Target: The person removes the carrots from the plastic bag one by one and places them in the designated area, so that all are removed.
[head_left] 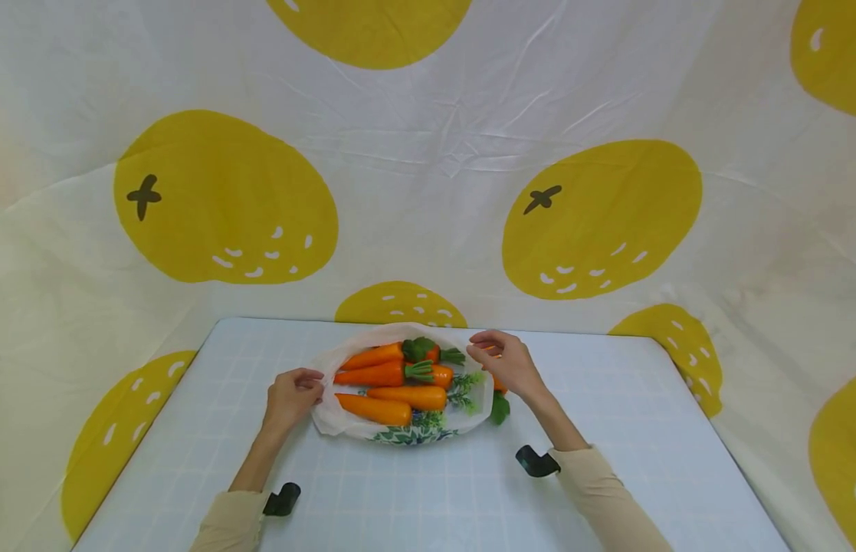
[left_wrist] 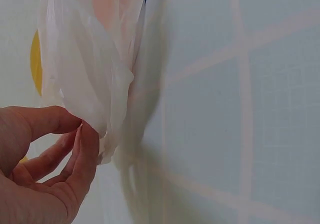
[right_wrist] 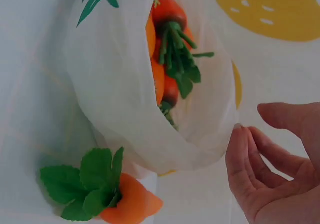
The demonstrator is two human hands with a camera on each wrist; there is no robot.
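Observation:
A thin white plastic bag (head_left: 338, 420) with a blue-green leaf print lies on the table, its mouth spread wide. Several orange carrots (head_left: 408, 397) with green tops show inside it. My left hand (head_left: 292, 397) is at the bag's left end; in the left wrist view its thumb and forefinger pinch the gathered plastic (left_wrist: 100, 84). At the opposite end is my right hand (head_left: 510, 364). In the right wrist view its fingertips meet the bag's edge, while the thumb stands apart. Beside the bag on the right lies an orange piece (right_wrist: 131, 198) with broad green leaves, its kind unclear.
The table (head_left: 400, 506) wears a pale blue checked cover. Behind it hangs a white cloth (head_left: 414, 192) printed with big yellow fruit. A dark wrist camera mount (head_left: 283, 499) sits by the left sleeve, and another mount (head_left: 537, 461) by the right sleeve.

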